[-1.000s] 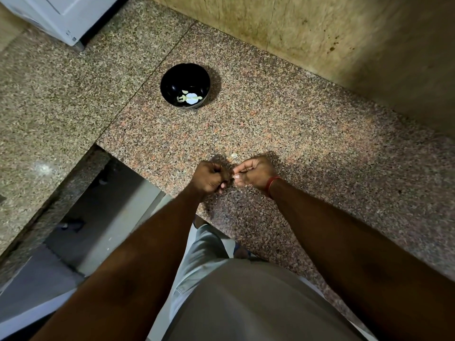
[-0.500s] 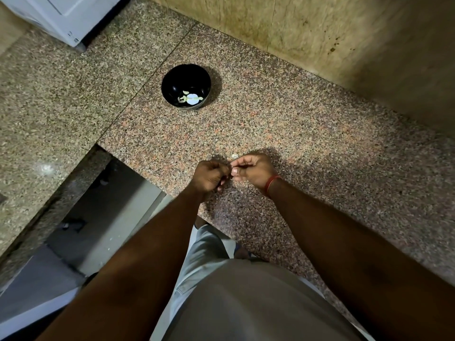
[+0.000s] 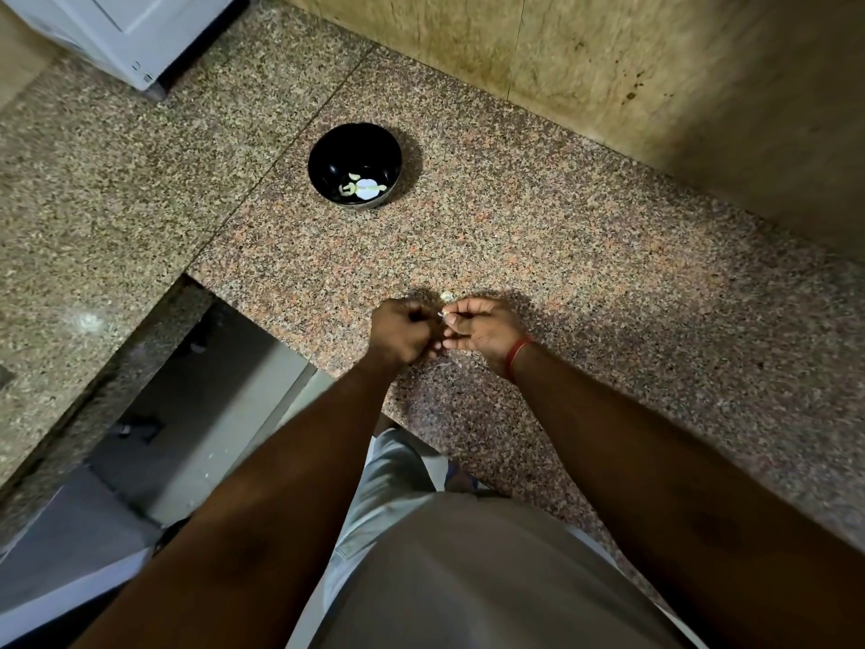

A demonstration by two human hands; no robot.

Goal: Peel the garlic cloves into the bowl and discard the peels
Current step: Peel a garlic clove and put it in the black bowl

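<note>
Bowl [image 3: 354, 164], black, far on the counter [image 3: 585, 274]: holds a few pale cloves [image 3: 364, 187]. Your left hand [image 3: 403, 334] and right hand [image 3: 487, 331], fingers curled, pinch one clove [image 3: 443, 315] together near the counter's edge; another piece [image 3: 447, 296] lies just beyond.

Bowl [image 3: 354, 165]: on the counter [image 3: 585, 274], far ahead-left of my hands; cloves [image 3: 365, 187] inside
My left hand [image 3: 402, 334]: touching my right hand [image 3: 487, 330], above the counter's near edge
</note>
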